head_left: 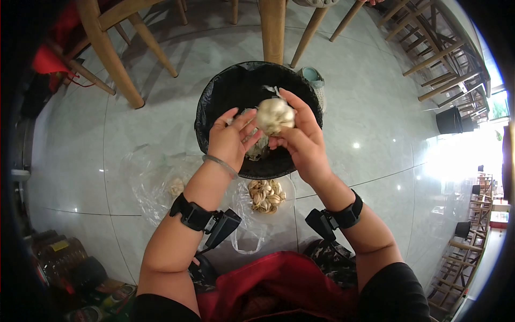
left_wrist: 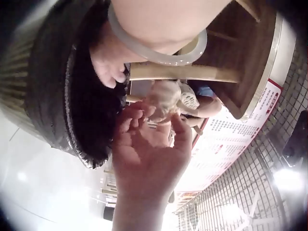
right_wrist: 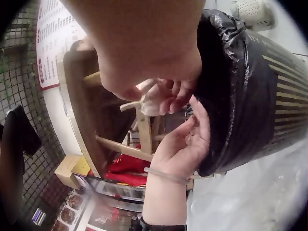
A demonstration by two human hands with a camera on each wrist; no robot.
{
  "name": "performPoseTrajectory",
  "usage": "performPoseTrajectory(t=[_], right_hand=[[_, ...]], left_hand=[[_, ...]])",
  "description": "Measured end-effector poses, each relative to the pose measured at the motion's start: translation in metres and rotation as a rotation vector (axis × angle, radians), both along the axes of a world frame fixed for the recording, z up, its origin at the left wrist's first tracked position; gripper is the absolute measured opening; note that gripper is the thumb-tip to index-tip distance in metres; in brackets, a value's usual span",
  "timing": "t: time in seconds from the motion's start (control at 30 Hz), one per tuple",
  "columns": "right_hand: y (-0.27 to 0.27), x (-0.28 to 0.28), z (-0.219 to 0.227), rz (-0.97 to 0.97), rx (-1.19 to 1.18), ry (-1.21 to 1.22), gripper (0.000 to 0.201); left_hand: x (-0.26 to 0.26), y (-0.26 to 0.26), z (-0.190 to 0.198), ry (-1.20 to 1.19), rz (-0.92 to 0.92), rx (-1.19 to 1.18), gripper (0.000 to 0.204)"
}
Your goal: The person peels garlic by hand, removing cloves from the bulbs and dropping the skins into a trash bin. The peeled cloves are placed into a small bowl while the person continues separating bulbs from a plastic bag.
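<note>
A whole garlic bulb (head_left: 275,116) with a pale stem is gripped between the thumb and fingers of my right hand (head_left: 307,142), over a bin (head_left: 214,88) lined with a black bag. My left hand (head_left: 228,140) is beside the bulb with its fingers loosely bent and spread apart, fingertips close to the bulb's left side. Papery garlic skins (head_left: 258,150) show below the hands inside the bin. In the right wrist view the bulb (right_wrist: 153,98) pokes out from under my right hand, while my left hand (right_wrist: 185,144) lies palm up near the bin's rim.
Loose garlic cloves (head_left: 266,196) fill a clear bowl in front of the bin. A crumpled clear plastic bag (head_left: 153,185) lies to their left on the tiled floor. Behind the bin stand wooden table legs (head_left: 272,32) and a pale perforated container (head_left: 315,83). Bottles (head_left: 64,257) stand at lower left.
</note>
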State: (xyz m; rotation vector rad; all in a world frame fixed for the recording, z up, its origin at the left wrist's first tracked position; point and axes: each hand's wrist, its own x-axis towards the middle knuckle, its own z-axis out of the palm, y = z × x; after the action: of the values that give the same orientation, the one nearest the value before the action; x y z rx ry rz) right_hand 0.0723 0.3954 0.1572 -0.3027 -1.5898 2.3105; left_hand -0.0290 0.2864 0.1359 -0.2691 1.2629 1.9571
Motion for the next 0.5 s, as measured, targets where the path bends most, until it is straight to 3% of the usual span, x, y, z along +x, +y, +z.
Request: performPoseTrajectory(t=[0.03,0.13,0.23,0.33,0.5], right_hand=[[0.000,0.001,0.005,-0.012,-0.054,-0.027,0.061],[0.005,0.003,0.007,-0.041,-0.084,-0.055,0.059],[0.000,-0.001,0.006,-0.109,-0.142,-0.026,0.051],[-0.003,-0.003,-0.006,-0.116,-0.057,-0.031,0.049],[-0.009,-0.003,-0.017,-0.050,-0.016,0.043,0.060]], left_hand=[[-0.003,0.000,-0.002,-0.010,-0.026,-0.028,0.057],[-0.001,-0.001,0.013,0.110,-0.147,-0.234,0.056],[-0.004,0.002,0.005,0.282,-0.162,-0.028,0.050],[0.003,0.002,0.011,0.380,-0.367,0.154,0.046],[0.012,0.005,0.018,0.490,-0.296,0.324,0.035]])
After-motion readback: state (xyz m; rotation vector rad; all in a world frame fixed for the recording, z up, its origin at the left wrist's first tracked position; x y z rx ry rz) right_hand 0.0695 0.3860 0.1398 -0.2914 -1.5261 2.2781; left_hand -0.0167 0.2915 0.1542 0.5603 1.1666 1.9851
